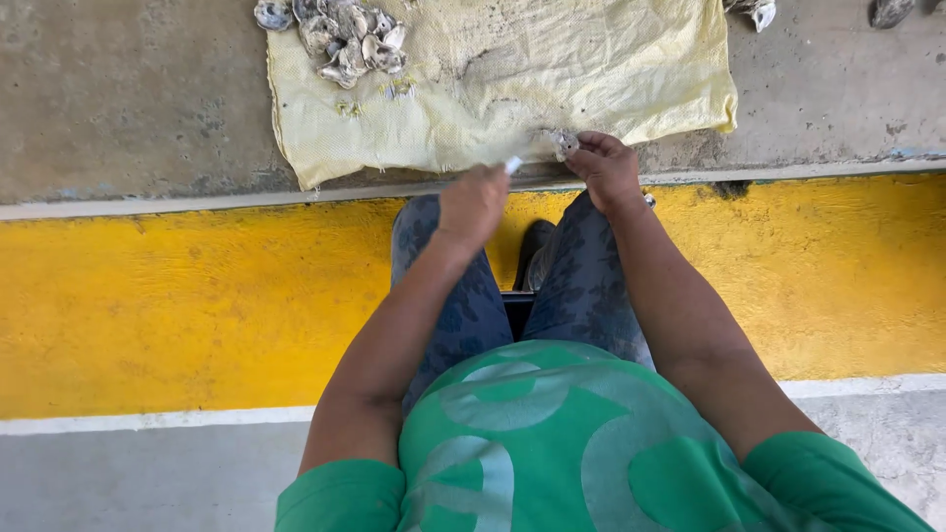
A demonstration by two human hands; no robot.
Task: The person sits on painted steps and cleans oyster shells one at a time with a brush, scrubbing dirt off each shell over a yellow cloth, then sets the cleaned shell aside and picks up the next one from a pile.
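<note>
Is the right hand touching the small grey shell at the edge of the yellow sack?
Touching. The head view shows the right hand with its fingertips pinching the small grey shell.

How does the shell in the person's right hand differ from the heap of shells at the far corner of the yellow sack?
The single shell is gripped in the right hand at the sack's near edge; the heap of shells lies untouched at its far left corner. The single shell is mostly hidden by fingers; the heap lies fully exposed. Both look grey and rough.

Rough grey shells (pixel 345 37) on matt woven sack (pixel 552 69).
</note>
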